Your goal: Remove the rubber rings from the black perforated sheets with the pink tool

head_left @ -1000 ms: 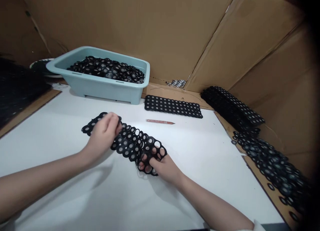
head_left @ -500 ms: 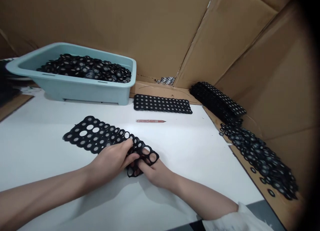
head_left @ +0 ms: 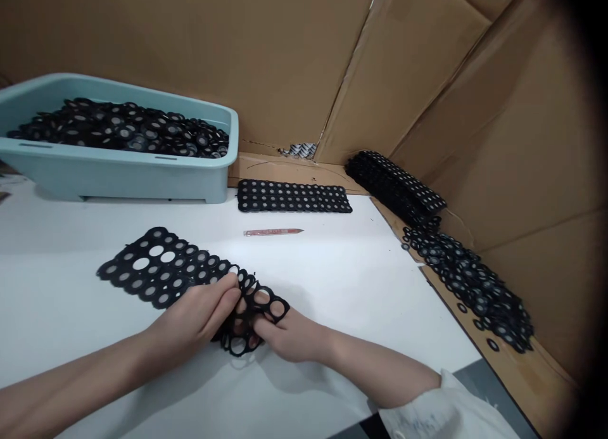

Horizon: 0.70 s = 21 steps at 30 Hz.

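A black sheet of joined rings [head_left: 178,261] slants across the white table, its far left part lying flat. Most of its rings have grey discs in them, while a few near the left and those at the right end are open holes. My left hand [head_left: 202,309] is closed on the sheet's near edge, thumb and forefinger pinching it. My right hand [head_left: 285,330] grips the raised, bent right end, with its thumb in front and its other fingers partly hidden behind the rings. Beyond the sheet lies a slim reddish pencil-like stick [head_left: 273,232].
A light blue tub [head_left: 156,179] full of black rings stands at the back left. Another ring sheet [head_left: 294,197] lies by the cardboard wall [head_left: 285,59]. At the right are a stack of sheets [head_left: 399,182] and a heap of loose rings [head_left: 475,287].
The whole view has shifted, so things appear further left. My left hand's thumb has drawn in against its forefinger, and the sheet's right end is twisted a little differently between my hands.
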{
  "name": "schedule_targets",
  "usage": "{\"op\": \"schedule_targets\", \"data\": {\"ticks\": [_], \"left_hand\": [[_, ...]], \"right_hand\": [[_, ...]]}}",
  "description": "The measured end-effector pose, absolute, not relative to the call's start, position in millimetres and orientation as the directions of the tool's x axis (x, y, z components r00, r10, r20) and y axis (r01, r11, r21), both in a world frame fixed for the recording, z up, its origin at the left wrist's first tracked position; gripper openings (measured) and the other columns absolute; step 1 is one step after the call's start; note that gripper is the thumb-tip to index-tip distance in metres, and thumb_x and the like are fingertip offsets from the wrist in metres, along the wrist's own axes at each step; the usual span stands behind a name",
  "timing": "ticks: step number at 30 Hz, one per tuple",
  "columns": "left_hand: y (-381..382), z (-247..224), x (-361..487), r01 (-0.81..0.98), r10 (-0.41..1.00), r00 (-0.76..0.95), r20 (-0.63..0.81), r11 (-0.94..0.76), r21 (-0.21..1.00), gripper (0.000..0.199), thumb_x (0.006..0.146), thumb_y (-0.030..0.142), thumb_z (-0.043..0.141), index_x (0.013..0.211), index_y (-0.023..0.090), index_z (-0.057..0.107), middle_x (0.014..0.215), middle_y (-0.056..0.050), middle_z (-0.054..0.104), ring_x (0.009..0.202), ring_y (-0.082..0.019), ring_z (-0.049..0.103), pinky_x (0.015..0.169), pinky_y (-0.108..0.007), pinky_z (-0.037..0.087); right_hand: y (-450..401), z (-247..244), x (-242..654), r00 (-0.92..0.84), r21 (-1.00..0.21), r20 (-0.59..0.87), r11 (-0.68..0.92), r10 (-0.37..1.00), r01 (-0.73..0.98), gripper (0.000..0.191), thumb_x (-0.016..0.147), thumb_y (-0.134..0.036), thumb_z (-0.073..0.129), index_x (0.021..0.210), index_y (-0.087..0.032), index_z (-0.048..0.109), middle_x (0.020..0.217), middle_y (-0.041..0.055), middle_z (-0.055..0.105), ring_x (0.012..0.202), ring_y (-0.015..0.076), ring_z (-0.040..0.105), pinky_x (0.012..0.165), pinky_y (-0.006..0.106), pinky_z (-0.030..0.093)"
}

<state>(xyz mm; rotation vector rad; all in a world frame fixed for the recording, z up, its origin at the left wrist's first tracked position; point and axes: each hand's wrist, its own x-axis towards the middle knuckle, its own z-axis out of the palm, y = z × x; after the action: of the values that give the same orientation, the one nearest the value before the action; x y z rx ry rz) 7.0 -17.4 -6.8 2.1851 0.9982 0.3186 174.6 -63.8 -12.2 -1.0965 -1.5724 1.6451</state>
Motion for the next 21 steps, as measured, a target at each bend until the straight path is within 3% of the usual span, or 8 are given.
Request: {"op": "schedule_targets", "data": {"ticks": [3, 8, 10, 13, 16, 18, 21], "left_hand": [[-14, 1, 7, 0.575, 0.791, 0.612, 0.012, -0.455, 0.680, 0.026, 0.086, 0.032, 0.027, 0.064, 0.020, 0.035, 0.051, 0.005, 0.043, 0.045, -0.010, 0.042, 0.045, -0.022, 0.032], [-2, 27, -2, 0.677, 0.957, 0.265, 0.119, -0.273, 0.683, 0.035, 0.088, 0.036, 0.021, 0.059, 0.020, 0.031, 0.054, 0.004, 0.040, 0.053, -0.011, 0.041, 0.051, -0.021, 0.034], [1, 33, -6, 0.750, 0.955, 0.207, 0.212, -0.294, 0.593, 0.032, 0.087, 0.034, 0.023, 0.060, 0.020, 0.034, 0.054, 0.004, 0.042, 0.052, -0.011, 0.042, 0.051, -0.022, 0.033], [0, 29, -2, 0.767, 0.841, 0.476, 0.257, -0.539, 0.347, 0.027, 0.081, 0.034, 0.033, 0.059, 0.020, 0.039, 0.047, 0.004, 0.042, 0.041, -0.011, 0.039, 0.044, -0.023, 0.027], [-3, 19, 12, 0.614, 0.634, 0.727, 0.264, -0.772, 0.164, 0.030, 0.080, 0.032, 0.032, 0.056, 0.020, 0.045, 0.048, 0.000, 0.048, 0.040, -0.013, 0.044, 0.041, -0.026, 0.025], [-5, 12, 20, 0.582, 0.581, 0.768, 0.271, -0.809, 0.085, 0.034, 0.081, 0.030, 0.028, 0.056, 0.019, 0.048, 0.049, -0.002, 0.050, 0.040, -0.015, 0.046, 0.041, -0.027, 0.026], [-4, 4, 25, 0.568, 0.553, 0.787, 0.275, -0.823, 0.030, 0.035, 0.083, 0.028, 0.026, 0.061, 0.018, 0.051, 0.052, -0.003, 0.052, 0.044, -0.016, 0.049, 0.041, -0.027, 0.029]], "right_hand": [[-61, -8, 175, -0.485, -0.989, -0.150, -0.131, 0.861, 0.073, 0.024, 0.083, -0.016, 0.032, 0.093, -0.022, 0.054, 0.077, -0.0008, 0.056, 0.062, 0.0092, 0.053, 0.060, 0.021, 0.049], [-61, -6, 178, -0.467, -0.989, -0.060, 0.011, 0.882, 0.147, 0.022, 0.079, -0.010, 0.034, 0.092, -0.021, 0.049, 0.078, -0.0017, 0.057, 0.071, 0.0112, 0.054, 0.069, 0.024, 0.047], [-61, -8, 178, -0.489, -0.989, 0.001, 0.074, 0.872, 0.129, 0.023, 0.078, -0.011, 0.038, 0.097, -0.021, 0.043, 0.083, -0.0006, 0.056, 0.078, 0.0122, 0.054, 0.073, 0.025, 0.046], [-60, -9, 179, -0.483, -0.984, 0.083, 0.149, 0.872, 0.101, 0.024, 0.078, -0.017, 0.043, 0.101, -0.020, 0.038, 0.091, 0.0023, 0.052, 0.085, 0.0131, 0.052, 0.076, 0.026, 0.045], [-56, -5, 183, -0.536, -0.970, 0.096, 0.201, 0.839, 0.139, 0.011, 0.077, -0.029, 0.049, 0.081, -0.019, 0.047, 0.081, 0.0015, 0.051, 0.082, 0.0146, 0.051, 0.077, 0.026, 0.044], [-54, -2, 186, -0.596, -0.987, 0.021, 0.112, 0.803, 0.116, 0.021, 0.078, -0.038, 0.047, 0.069, -0.018, 0.047, 0.068, -0.0004, 0.050, 0.069, 0.0128, 0.051, 0.067, 0.025, 0.046], [-54, -1, 188, -0.542, -0.997, -0.071, -0.065, 0.837, 0.030, 0.031, 0.080, -0.047, 0.042, 0.070, -0.018, 0.048, 0.062, -0.0018, 0.049, 0.053, 0.0092, 0.048, 0.053, 0.022, 0.044]]}}
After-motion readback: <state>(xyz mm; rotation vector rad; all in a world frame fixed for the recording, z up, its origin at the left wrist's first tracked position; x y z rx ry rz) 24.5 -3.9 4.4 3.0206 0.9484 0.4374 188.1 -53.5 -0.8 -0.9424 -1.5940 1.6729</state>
